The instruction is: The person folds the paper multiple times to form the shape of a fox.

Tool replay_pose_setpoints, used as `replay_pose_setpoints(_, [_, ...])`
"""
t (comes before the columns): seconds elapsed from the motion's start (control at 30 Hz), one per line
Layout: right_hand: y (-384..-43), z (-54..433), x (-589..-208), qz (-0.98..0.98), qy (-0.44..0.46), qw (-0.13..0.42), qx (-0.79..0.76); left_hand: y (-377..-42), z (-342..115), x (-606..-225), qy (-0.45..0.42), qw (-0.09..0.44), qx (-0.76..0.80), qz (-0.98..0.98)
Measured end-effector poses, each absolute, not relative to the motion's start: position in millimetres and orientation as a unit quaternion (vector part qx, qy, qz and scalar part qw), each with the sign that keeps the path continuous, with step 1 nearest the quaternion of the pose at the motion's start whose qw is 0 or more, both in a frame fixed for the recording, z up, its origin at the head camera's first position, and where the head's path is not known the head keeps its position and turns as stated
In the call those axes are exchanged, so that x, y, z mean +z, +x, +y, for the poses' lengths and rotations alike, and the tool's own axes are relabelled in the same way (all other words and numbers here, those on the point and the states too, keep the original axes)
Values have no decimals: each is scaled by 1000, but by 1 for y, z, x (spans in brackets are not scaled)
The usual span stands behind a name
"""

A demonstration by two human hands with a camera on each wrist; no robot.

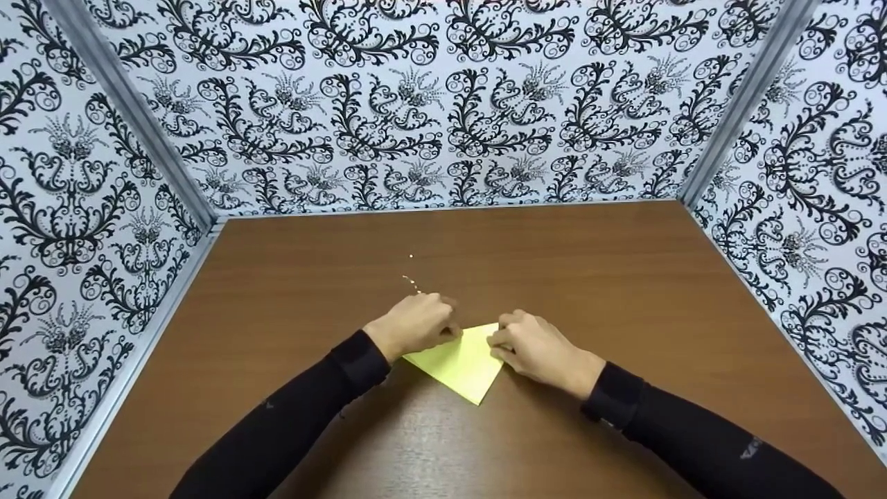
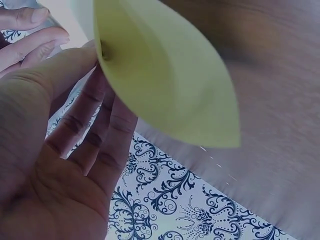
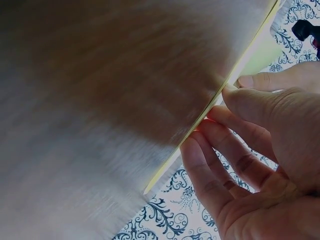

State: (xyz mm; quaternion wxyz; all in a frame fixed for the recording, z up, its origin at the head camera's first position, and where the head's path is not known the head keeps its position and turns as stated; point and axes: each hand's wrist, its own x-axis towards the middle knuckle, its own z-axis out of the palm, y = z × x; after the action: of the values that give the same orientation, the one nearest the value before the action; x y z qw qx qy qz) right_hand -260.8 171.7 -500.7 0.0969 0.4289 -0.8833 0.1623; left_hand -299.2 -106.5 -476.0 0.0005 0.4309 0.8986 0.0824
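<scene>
A sheet of yellow paper (image 1: pixel 463 364) is held between both hands over the table, with one corner pointing toward the person. On its left side my left hand (image 1: pixel 419 322) pinches it between thumb and fingers. In the left wrist view a pointed flap of the paper (image 2: pixel 170 75) bends outward past that thumb. The right edge is gripped by my right hand (image 1: pixel 540 350), thumb against fingertips. Seen from the right wrist, the paper (image 3: pixel 200 117) shows nearly edge-on as a thin line, and the left thumb (image 3: pixel 280 79) appears beyond it.
The brown wooden table (image 1: pixel 589 270) lies under both hands. Small white specks (image 1: pixel 413 283) show on it beyond the left hand. Patterned panels (image 1: pixel 443 104) enclose the back and sides, joined by grey metal posts (image 1: pixel 132 111).
</scene>
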Motion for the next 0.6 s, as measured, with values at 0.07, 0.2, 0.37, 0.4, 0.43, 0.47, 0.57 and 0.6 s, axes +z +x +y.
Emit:
replay_pose_setpoints(0.07, [-261,172,-501,-886,427,98,155,-298,-108,-476,429,6,88,899])
replay_pose_setpoints(0.2, [-261,172,-500,-889,421,99,148,-295,-114,-477,422,11,97,901])
replay_pose_setpoints(0.37, [-261,172,-500,-887,425,101,150,-292,-125,-480,422,-1,107,900])
replay_pose_setpoints(0.4, [-261,172,-501,-887,425,101,152,-291,-127,-480,425,-7,109,899])
replay_pose_setpoints(0.43, [-261,171,-500,-886,426,102,153,-290,-129,-481,425,-7,111,898])
replay_pose_setpoints(0.47, [-261,171,-500,-886,426,102,154,-290,-131,-481,426,-9,114,898])
replay_pose_setpoints(0.57, [-261,171,-501,-885,426,102,158,-289,-135,-481,425,-12,123,897])
replay_pose_setpoints(0.6, [-261,172,-501,-885,425,100,159,-289,-136,-482,425,-14,126,896])
